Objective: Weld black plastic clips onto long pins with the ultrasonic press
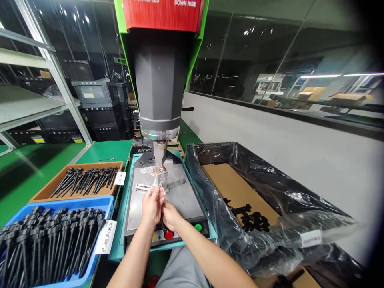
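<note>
My left hand (152,206) and my right hand (169,214) are together over the grey metal base plate (183,196) of a press machine. Both pinch a thin clear strip (156,182) that runs up toward a small round fixture (159,171) under the machine's horn (160,151). My fingers are closed on the strip's near end. A red button (169,235) and a green button (198,227) sit on the front panel just below my hands.
A blue tray (54,240) full of black screw-like parts lies at the near left, with a brown tray (81,180) of the same parts behind it. At the right stands a cardboard box lined with a black plastic bag (258,200), holding several black parts. Shelving stands far left.
</note>
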`<state>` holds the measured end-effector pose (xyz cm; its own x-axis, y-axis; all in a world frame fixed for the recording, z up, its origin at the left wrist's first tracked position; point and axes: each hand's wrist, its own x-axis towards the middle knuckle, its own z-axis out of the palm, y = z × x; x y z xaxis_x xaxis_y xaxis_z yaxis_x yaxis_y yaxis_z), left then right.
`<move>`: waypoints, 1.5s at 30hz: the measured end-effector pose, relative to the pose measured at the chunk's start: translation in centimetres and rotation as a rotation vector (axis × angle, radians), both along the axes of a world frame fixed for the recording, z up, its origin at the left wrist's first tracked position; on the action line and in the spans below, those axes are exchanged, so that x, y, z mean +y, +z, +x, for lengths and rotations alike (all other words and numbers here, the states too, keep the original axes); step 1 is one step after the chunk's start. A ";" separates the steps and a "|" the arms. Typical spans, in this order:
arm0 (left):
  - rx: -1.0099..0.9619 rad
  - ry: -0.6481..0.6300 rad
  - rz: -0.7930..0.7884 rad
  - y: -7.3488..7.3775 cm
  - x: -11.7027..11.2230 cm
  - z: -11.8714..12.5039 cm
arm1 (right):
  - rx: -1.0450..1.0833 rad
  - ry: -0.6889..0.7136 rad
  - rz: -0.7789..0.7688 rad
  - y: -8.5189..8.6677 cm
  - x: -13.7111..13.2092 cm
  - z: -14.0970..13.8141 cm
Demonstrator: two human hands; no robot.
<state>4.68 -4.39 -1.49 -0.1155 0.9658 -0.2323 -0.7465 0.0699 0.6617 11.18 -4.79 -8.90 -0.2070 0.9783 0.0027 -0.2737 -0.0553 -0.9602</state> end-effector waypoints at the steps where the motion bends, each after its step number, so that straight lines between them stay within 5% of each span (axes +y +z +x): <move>1: -0.018 -0.013 -0.014 0.3 -0.1 -0.1 | 0.057 -0.008 0.007 0.2 0.4 -0.3; 8: -0.063 0.014 -0.021 -0.3 -0.8 0.0 | 0.222 -0.206 0.023 2.4 3.3 1.1; 17: -0.027 -0.008 -0.030 -0.8 -1.0 0.0 | -0.213 -0.485 0.267 4.4 5.2 2.4; 25: -0.030 -0.001 -0.010 -0.6 -0.8 -0.5 | -0.255 -0.560 0.374 4.6 6.4 3.0; 40: -0.027 -0.024 0.044 0.1 -0.6 -0.3 | -0.043 -0.547 0.245 6.3 10.1 1.0; 45: -0.017 -0.033 0.044 -0.1 -0.5 -0.4 | 0.014 -0.427 0.154 6.7 10.5 1.2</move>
<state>4.32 -4.84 -1.54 -0.0800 0.9783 -0.1912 -0.7553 0.0656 0.6520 12.40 5.71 -2.20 0.2164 0.9639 0.1550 -0.2536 0.2089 -0.9445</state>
